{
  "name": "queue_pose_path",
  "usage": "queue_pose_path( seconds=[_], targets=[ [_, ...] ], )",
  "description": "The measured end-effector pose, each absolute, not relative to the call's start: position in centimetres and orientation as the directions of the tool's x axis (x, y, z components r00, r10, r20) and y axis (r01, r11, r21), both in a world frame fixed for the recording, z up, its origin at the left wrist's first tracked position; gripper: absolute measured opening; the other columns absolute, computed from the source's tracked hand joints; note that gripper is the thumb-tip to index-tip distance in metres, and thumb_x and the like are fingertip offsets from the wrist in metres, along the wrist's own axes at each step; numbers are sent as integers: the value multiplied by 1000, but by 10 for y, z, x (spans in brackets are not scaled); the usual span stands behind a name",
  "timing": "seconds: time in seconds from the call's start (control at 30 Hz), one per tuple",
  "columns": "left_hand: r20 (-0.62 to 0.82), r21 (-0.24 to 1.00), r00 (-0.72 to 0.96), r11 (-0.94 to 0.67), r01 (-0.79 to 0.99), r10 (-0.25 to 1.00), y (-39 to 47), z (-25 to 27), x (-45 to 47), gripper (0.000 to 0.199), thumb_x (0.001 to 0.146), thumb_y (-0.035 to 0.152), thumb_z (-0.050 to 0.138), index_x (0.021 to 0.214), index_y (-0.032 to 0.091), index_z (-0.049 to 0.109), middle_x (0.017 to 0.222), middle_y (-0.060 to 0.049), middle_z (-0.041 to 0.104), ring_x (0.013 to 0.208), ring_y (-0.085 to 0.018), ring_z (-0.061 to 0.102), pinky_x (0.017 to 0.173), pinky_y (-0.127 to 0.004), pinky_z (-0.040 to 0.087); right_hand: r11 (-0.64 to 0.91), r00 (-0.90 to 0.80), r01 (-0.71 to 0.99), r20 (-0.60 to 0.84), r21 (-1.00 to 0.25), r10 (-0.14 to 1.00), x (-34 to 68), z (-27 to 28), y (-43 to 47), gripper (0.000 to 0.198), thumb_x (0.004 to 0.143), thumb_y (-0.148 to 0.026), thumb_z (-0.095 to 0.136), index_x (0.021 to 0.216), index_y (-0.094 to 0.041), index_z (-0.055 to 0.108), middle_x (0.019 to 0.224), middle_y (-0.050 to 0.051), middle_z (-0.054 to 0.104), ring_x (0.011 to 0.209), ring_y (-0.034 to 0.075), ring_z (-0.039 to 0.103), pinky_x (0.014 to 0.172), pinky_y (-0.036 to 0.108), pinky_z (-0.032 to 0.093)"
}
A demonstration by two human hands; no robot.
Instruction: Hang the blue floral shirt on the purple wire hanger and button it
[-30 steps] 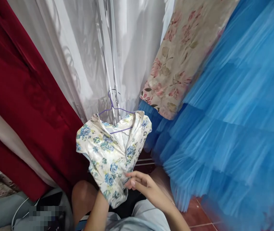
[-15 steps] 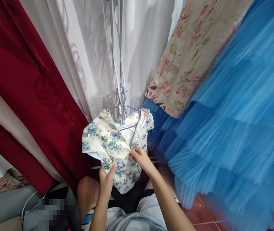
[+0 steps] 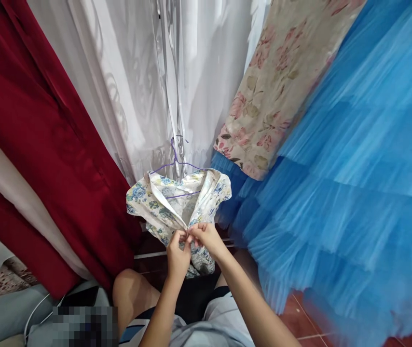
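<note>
A short-sleeved floral blouse [image 3: 158, 212], off-white with blue flowers, hangs on a thin purple wire hanger [image 3: 175, 161] in front of me. Its neckline makes a deep V. Where the two front edges meet, at the bottom of the V, my left hand [image 3: 179, 253] pinches the cloth from the left. My right hand [image 3: 206, 238] pinches the same spot from the right, fingertips against those of the left. Any button or fastener between the fingers is too small to make out. The lower blouse is partly hidden behind my hands.
White fabric [image 3: 126, 86] with silvery ribbons [image 3: 171, 96] hangs behind the blouse. Dark red cloth [image 3: 54, 125] hangs left; a pink-flowered beige garment [image 3: 260, 106] and a blue tiered tulle skirt [image 3: 336, 193] hang right. Red floor tiles [image 3: 296, 315] show below.
My left hand has moved up from the blouse's lower front to meet my right hand at the V. The neckline is now spread wider and more even, with both front edges drawn together.
</note>
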State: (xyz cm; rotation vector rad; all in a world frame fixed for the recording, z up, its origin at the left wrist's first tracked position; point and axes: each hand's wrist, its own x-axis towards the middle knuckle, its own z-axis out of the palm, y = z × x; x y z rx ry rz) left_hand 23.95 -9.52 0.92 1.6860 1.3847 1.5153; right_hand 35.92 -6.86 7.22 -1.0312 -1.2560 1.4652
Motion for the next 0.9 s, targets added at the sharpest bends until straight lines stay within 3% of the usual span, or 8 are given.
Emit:
queue_pose_path(
  seconds=[0.17, 0.37, 0.43, 0.5, 0.6, 0.67, 0.8, 0.9],
  targets=[
    [486, 772, -51, -401, 493, 872, -90, 14, 230, 8, 87, 23, 53, 78, 23, 55, 75, -3, 61, 75, -21, 61, 71, -31, 44, 103, -77, -234, 124, -967, 989, 347, 158, -7, 17, 68, -24, 66, 56, -12, 64, 44, 2, 59, 37, 6, 38, 36, 20, 24],
    [451, 708, 134, -445, 549, 882, -76, 12, 229, 9, 84, 22, 56, 76, 22, 56, 77, -3, 60, 72, -20, 61, 71, -30, 46, 221, -2, -262, 230, -939, 973, 332, 218, 37, 15, 70, -23, 64, 60, -12, 64, 57, 4, 66, 40, 5, 42, 39, 19, 30],
    [471, 754, 77, -447, 482, 879, -69, 26, 222, 6, 85, 28, 59, 86, 22, 60, 80, -4, 61, 74, -20, 61, 73, -31, 47, 236, -30, -216, 249, -947, 968, 334, 210, 29, 16, 70, -25, 64, 61, -12, 64, 54, 3, 65, 38, 6, 43, 38, 20, 30],
    [542, 770, -37, -479, 421, 839, -56, 56, 211, 24, 88, 32, 60, 109, 21, 59, 84, -4, 62, 78, -19, 61, 76, -31, 48, 229, -54, -179, 242, -957, 969, 339, 199, 17, 17, 71, -28, 64, 62, -13, 63, 51, 2, 64, 36, 7, 43, 38, 21, 30],
    [684, 688, -127, -577, 439, 719, -27, 116, 197, 38, 95, 33, 51, 130, 21, 52, 87, -4, 63, 78, -17, 59, 78, -30, 47, 246, -59, -166, 258, -955, 964, 344, 188, 7, 17, 71, -30, 65, 64, -14, 62, 48, 1, 61, 35, 8, 42, 39, 22, 31],
    [743, 596, -34, -638, 487, 668, -6, 152, 193, 34, 96, 33, 48, 126, 20, 56, 91, -5, 64, 78, -17, 60, 77, -30, 47, 292, -63, -142, 303, -946, 951, 345, 186, 9, 18, 72, -31, 64, 64, -14, 62, 48, 1, 60, 36, 8, 42, 40, 22, 32],
    [797, 381, 160, -690, 615, 583, 19, 187, 199, 17, 95, 29, 50, 94, 19, 64, 91, -6, 64, 87, -20, 60, 81, -30, 45, 338, 17, -6, 338, -941, 941, 338, 177, 24, 20, 73, -32, 60, 62, -16, 58, 48, -1, 57, 41, 9, 43, 45, 22, 32],
    [842, 391, 60, -682, 619, 537, 20, 193, 197, 16, 95, 29, 50, 92, 18, 61, 87, -5, 64, 86, -18, 60, 81, -28, 45, 311, 131, 70, 318, -948, 939, 326, 154, 30, 19, 71, -30, 59, 57, -17, 54, 49, -3, 53, 47, 9, 44, 49, 22, 32]
  ],
)
